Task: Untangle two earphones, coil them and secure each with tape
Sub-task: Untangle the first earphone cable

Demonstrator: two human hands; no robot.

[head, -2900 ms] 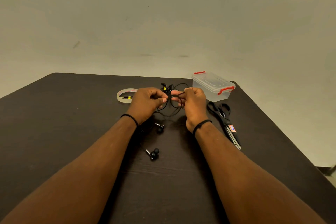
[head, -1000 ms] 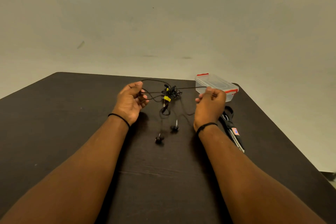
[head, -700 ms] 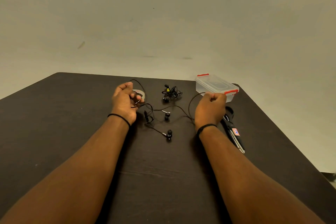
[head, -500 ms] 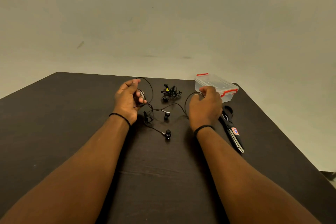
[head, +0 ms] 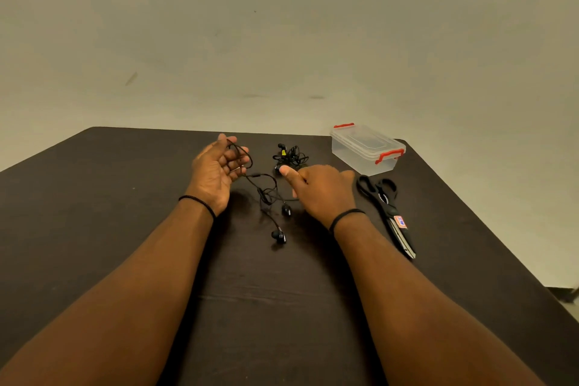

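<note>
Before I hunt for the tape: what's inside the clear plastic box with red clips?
The clear plastic box looks empty through its walls; its closed lid blurs the floor.

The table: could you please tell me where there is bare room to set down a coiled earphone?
Bare table lies outside the left hand, and near, between the forearms. Crowded: the loose earphone and tangled earphone mid-table; box and scissors beyond the right hand.

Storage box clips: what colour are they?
Red, on the clear plastic box; its clips show plainly in the head view.
</note>
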